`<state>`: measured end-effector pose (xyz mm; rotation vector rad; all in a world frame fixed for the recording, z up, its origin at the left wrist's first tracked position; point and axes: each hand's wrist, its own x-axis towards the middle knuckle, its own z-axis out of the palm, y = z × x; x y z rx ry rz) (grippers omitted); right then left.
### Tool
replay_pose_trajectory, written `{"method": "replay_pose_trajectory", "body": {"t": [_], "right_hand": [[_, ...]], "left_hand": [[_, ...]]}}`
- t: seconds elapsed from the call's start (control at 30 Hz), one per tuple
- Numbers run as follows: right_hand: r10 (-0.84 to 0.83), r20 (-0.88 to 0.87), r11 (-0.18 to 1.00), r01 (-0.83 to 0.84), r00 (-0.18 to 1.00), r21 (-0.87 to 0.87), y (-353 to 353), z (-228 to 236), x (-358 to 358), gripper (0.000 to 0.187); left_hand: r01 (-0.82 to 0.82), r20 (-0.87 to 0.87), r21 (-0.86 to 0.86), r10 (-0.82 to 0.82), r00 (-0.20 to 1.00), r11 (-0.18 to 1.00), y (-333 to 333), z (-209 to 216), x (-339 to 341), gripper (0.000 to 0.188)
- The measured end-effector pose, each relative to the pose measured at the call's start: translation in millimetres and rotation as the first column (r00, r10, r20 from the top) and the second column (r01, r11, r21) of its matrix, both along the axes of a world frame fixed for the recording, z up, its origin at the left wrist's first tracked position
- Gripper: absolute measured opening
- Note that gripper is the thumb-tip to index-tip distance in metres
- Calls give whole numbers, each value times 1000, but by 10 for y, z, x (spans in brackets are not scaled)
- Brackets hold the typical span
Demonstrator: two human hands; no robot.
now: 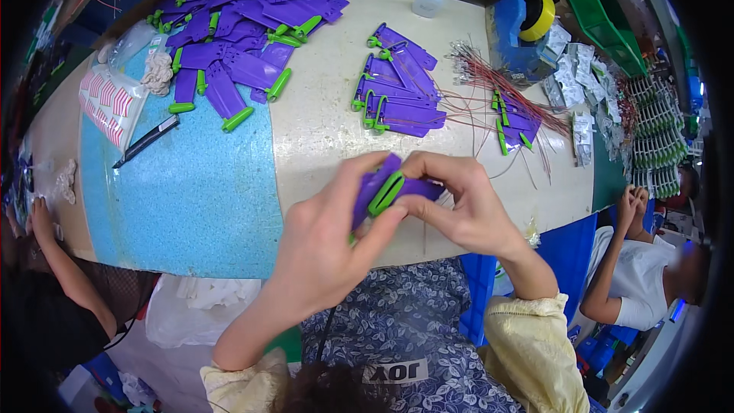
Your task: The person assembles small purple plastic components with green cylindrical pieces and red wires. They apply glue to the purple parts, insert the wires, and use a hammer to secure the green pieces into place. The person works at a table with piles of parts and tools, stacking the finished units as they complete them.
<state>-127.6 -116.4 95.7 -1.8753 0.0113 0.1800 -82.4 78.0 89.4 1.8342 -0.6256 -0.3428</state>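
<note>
Just above the table's front edge, my left hand [317,241] and my right hand [470,206] are closed on a purple plastic blade piece [420,190] with a green, slotted tip [387,193]. Thumbs and fingertips meet close around the green tip. Purple shows on both sides of it; whether this is one piece or two I cannot tell. Beyond my hands lies a small group of purple blade pieces [405,88] with dark wire loops and green ends. To their right, a few more purple pieces with green clips [518,122] lie by thin red wires [505,80].
A big pile of purple-and-green pieces [229,38] covers the far left. Near it are a black marker [145,141] and a printed plastic bag [113,107]. A white squeeze bottle [430,0], yellow tape roll [538,15] and silvery packets [573,76] stand farther back. Co-workers' hands [631,210] [42,222] show at both sides.
</note>
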Motion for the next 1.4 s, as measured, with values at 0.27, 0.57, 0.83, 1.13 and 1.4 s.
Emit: {"method": "replay_pose_trajectory", "body": {"t": [0.27, 0.57, 0.83, 1.13, 1.4], "right_hand": [[-290, 130, 949, 302, 948, -85, -97, -154, -374, 19], [-220, 143, 932, 251, 965, -260, -188, 188, -600, 31], [-57, 262, 944, 138, 963, -301, -204, 382, -767, 11], [-305, 282, 819, 401, 910, -410, -1439, -272, -135, 15], [-216, 545, 558, 561, 810, -612, -1797, -422, -272, 19]], "left_hand": [[-48, 121, -58, 55, 991, 997, -178, -139, -151, 26], [368, -107, 80, -359, 927, 926, -342, -51, -116, 21], [140, -897, -247, -281, 342, 959, -349, -113, 12, 24], [115, 273, 240, -181, 945, 964, -228, -257, -169, 20], [313, 163, 533, -458, 874, 786, -464, -146, 21, 22]]}}
